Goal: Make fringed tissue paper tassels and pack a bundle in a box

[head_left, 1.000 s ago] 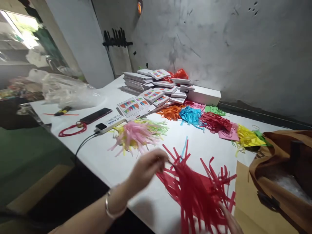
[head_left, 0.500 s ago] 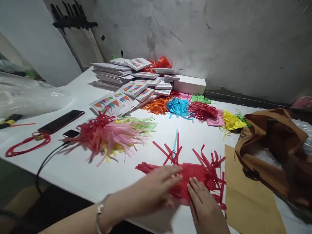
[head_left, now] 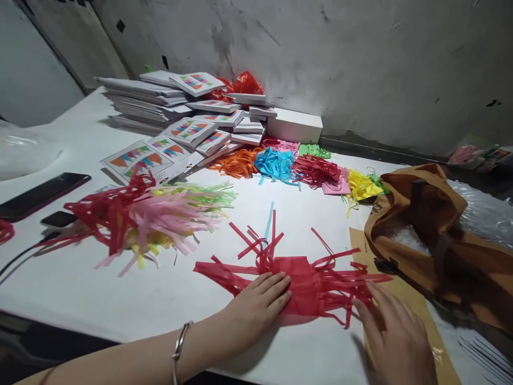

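Note:
A red fringed tissue-paper tassel [head_left: 302,286] lies spread on the white table, its plain band in the middle and cut strips at both ends. My left hand [head_left: 254,307] rests flat on the band's left part, fingers stretched out, a metal bracelet at the wrist. At the tassel's right-hand strips is my right hand [head_left: 401,334], slightly blurred, with thumb and fingers apart. Loose red strips and one light blue strip [head_left: 269,216] lie just beyond the band. To the left sits a bunch of red, pink, yellow and green tassels [head_left: 160,214].
Printed card packs [head_left: 192,131] are piled at the back beside a white box [head_left: 294,125]. Folded tassels in several colours, such as the blue one [head_left: 274,164], line up before them. A brown bag [head_left: 417,208] stands right, near brown paper [head_left: 360,243]. A phone [head_left: 44,195] lies left.
My left hand has settled flat on the red band. My right hand has moved right, off the band to the fringe, whose strips now stretch further right. The view has shifted right.

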Demonstrator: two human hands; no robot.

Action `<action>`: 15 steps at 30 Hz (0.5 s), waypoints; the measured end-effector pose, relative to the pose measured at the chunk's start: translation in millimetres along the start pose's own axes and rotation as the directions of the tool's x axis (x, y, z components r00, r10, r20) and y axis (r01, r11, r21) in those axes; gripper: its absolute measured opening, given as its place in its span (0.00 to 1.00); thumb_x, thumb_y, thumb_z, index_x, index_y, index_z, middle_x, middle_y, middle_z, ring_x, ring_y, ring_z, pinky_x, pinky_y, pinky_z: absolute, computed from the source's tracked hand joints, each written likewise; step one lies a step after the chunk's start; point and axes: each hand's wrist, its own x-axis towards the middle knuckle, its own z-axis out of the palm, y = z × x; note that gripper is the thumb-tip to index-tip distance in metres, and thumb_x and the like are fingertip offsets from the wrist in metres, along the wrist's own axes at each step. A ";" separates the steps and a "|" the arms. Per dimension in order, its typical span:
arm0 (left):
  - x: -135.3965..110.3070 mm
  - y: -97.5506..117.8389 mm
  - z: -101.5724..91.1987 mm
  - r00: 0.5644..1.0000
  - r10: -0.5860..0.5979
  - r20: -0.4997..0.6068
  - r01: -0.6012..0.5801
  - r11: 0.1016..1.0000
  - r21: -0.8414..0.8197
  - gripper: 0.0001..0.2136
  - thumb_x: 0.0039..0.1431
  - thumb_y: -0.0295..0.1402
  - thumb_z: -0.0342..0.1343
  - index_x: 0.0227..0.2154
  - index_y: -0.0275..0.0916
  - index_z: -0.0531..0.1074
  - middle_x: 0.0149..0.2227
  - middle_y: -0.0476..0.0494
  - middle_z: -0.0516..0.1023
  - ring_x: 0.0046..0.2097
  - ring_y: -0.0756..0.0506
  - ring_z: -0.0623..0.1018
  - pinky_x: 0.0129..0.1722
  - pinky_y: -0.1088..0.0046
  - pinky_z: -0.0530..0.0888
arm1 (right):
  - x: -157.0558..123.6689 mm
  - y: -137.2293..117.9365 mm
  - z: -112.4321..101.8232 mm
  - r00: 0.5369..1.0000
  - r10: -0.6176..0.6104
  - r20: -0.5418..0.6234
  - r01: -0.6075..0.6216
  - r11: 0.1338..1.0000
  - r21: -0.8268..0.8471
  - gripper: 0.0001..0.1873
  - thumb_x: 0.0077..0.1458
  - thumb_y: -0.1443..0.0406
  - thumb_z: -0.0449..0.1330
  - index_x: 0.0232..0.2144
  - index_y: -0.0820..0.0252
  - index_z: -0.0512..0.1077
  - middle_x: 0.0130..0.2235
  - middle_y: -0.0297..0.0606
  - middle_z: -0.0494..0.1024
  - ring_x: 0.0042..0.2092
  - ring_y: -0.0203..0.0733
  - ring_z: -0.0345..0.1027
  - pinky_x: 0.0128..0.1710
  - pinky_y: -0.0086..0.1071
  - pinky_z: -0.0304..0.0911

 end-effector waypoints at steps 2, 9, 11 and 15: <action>3.1 1.0 -7.7 1.000 0.013 -0.014 -0.014 0.996 -0.083 0.21 0.67 0.23 0.48 0.61 0.35 0.66 0.64 0.34 0.69 0.65 0.37 0.68 0.64 0.53 0.64 | 8.5 -15.8 -9.2 0.979 -0.205 -0.014 0.206 0.973 0.109 0.22 0.66 0.57 0.54 0.53 0.69 0.71 0.52 0.53 0.78 0.52 0.58 0.73 0.49 0.50 0.68; -8.2 9.4 -40.3 0.991 0.129 0.041 -0.117 0.969 -0.218 0.22 0.65 0.23 0.51 0.61 0.37 0.66 0.60 0.39 0.75 0.61 0.43 0.73 0.67 0.63 0.60 | 0.3 -59.7 9.3 0.859 -0.505 -0.081 0.500 0.796 0.341 0.21 0.60 0.78 0.46 0.48 0.69 0.75 0.45 0.42 0.83 0.52 0.43 0.74 0.55 0.37 0.65; -12.5 11.7 -41.7 0.995 0.093 0.048 -0.080 0.973 -0.215 0.21 0.65 0.23 0.51 0.59 0.38 0.67 0.59 0.40 0.76 0.60 0.43 0.74 0.63 0.64 0.63 | -5.7 -55.0 9.6 0.871 -0.490 -0.029 0.460 0.794 0.399 0.19 0.62 0.75 0.48 0.50 0.69 0.73 0.45 0.43 0.82 0.52 0.44 0.73 0.55 0.38 0.65; -3.4 12.3 -33.9 0.987 -0.155 -0.043 0.142 0.965 -0.222 0.11 0.68 0.23 0.46 0.38 0.39 0.74 0.40 0.45 0.83 0.42 0.45 0.79 0.51 0.63 0.69 | -5.3 -56.7 7.2 0.965 -0.252 0.076 0.194 0.877 0.440 0.11 0.65 0.70 0.53 0.47 0.64 0.71 0.38 0.41 0.81 0.42 0.45 0.73 0.47 0.40 0.64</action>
